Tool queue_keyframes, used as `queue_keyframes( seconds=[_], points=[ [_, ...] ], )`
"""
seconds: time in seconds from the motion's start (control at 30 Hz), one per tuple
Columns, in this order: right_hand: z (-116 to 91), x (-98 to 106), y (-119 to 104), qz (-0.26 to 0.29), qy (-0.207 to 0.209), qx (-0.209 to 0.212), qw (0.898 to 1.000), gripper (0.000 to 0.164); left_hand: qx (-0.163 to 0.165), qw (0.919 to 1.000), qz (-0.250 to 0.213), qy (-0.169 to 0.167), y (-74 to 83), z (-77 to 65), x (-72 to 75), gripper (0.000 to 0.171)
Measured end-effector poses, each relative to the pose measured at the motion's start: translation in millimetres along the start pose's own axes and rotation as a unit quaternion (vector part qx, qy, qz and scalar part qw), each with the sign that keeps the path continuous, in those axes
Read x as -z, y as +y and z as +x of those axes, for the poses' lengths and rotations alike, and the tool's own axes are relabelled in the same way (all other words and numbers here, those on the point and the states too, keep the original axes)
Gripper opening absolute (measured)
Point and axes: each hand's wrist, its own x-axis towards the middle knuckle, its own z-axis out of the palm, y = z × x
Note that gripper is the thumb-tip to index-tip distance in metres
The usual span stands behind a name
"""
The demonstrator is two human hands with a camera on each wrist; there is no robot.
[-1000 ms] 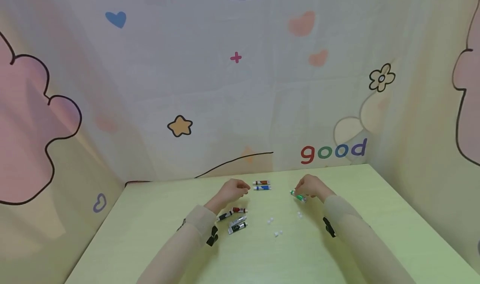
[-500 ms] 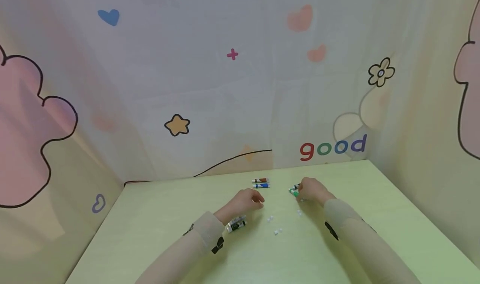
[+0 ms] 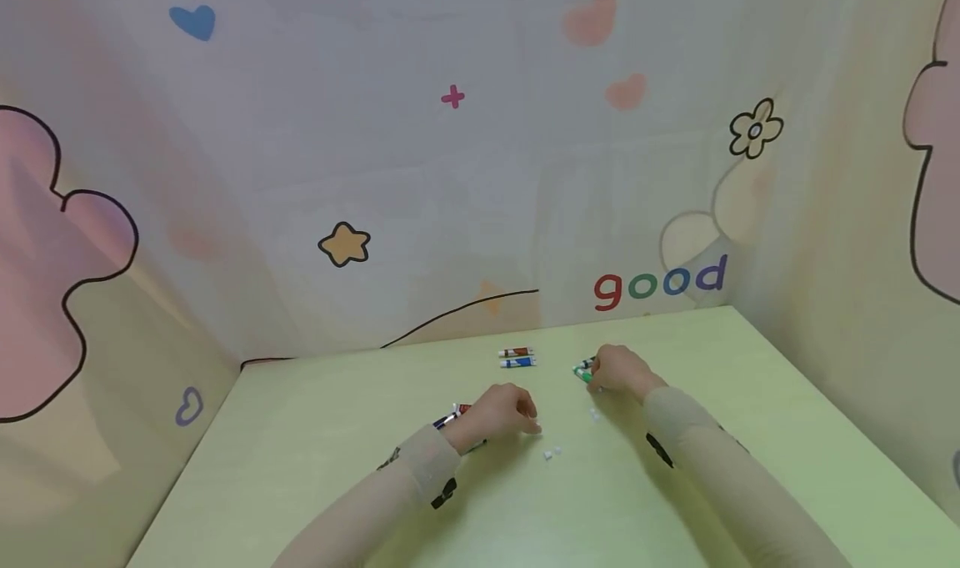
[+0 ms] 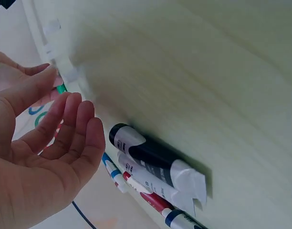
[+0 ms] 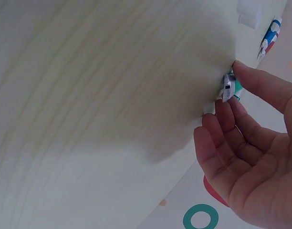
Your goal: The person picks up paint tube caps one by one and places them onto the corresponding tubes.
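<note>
Centrally, on a pale yellow-green wood-grain counter (image 3: 315,476), two bare hands in cream sleeves are seen from the head camera. The right hand (image 3: 624,369) is clamped, thumb and fingers pinching a small green-and-white tube with a crimped silver end (image 3: 582,374), which sits at its 9 o'clock. Just beside that, slightly further back, lies a white tube with a dark band (image 3: 587,363).

The left hand (image 3: 504,411) has its fingers bent, thumb and fingertips apart; whether they touch the white bit near them cannot be told. At its 12 o'clock, a brown-and-white tube (image 3: 516,352) and a blue-and-white tube (image 3: 517,363) lie parallel. Around its 9 o'clock, partly hidden by the wrist, is a cluster; the left wrist camera shows a black-and-silver tube (image 4: 158,160), a pale silver tube (image 4: 153,183), a red-and-white tube (image 4: 156,201) and a navy-banded tube (image 4: 177,219).

Small white pieces (image 3: 547,455) rest at the left hand's 4 o'clock, others at the right hand's 7 o'clock.
</note>
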Motion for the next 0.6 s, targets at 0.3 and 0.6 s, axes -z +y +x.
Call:
queue_keyframes(
  seconds=[0.3, 0.6],
  points=[
    [4.7, -3.9, 1.7, 0.003, 0.007, 0.002, 1.0, 0.016, 0.008, 0.9987, 0.049, 0.006, -1.6, -1.3, -7.4, 0.012],
    [5.2, -2.6, 2.6, 0.018, 0.006, 0.029, 0.999, 0.01, 0.006, 0.9982, 0.059, 0.004, -3.3, -3.4, -4.0, 0.012]
  ],
)
